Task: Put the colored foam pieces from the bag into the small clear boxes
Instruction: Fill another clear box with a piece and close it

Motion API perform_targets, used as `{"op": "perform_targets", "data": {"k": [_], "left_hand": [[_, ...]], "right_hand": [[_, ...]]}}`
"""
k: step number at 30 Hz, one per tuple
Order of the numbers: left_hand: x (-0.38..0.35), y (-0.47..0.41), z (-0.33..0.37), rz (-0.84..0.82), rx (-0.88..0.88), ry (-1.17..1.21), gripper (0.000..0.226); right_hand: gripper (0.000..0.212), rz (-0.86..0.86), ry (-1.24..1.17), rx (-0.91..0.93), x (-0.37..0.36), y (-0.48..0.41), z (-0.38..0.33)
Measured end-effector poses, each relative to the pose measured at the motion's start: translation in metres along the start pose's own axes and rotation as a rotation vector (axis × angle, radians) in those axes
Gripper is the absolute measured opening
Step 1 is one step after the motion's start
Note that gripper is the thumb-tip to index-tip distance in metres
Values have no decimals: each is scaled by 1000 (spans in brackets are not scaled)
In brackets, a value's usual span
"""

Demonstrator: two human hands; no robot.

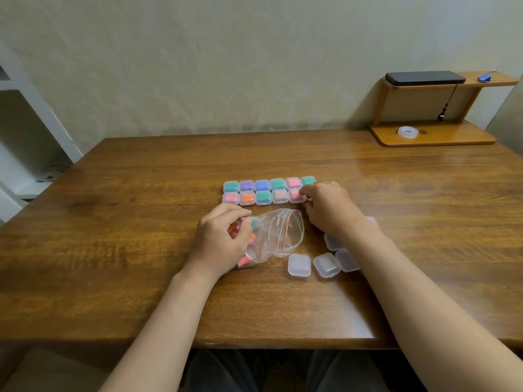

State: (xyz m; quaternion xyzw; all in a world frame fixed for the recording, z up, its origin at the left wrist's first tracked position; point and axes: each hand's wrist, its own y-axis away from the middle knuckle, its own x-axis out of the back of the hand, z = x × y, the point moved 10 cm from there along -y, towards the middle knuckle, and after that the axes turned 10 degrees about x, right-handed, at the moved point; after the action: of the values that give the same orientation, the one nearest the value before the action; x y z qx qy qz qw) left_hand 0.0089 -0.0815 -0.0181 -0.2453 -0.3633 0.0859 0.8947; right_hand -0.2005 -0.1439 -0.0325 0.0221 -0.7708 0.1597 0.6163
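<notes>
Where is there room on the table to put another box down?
The table is bare left of the left hand and the rows of full boxes, behind those rows up to the wall, and at the near edge in front of the bag. It is crowded around the bag, the empty boxes and the right hand.

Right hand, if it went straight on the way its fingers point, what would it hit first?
Probably the pink-filled box at the right end of the near row: the right hand points left at it and looks nearly touching, though depth is unclear.

Brown wood-grain table (141,236), clear bag (283,233)
</notes>
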Motion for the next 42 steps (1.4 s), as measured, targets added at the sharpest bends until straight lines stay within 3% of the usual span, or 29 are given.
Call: {"op": "perform_targets", "data": {"k": [10,17,23,29,42], "left_hand": [[2,2,1,21,-17,21,17],[2,1,45,20,-138,51,28],[-37,-1,104,-254,-235,-18,23],[-101,6,124,-599,-231,-292,36],[-126,9,107,-739,-128,-409,38]], "right_hand": [[35,74,-46,22,23,14,-2],[27,177,-189,19,48,41,9],[22,356,-330,-10,66,71,36],[21,461,-422,-38,62,90,55],[20,411,-401,40,44,88,54]]}}
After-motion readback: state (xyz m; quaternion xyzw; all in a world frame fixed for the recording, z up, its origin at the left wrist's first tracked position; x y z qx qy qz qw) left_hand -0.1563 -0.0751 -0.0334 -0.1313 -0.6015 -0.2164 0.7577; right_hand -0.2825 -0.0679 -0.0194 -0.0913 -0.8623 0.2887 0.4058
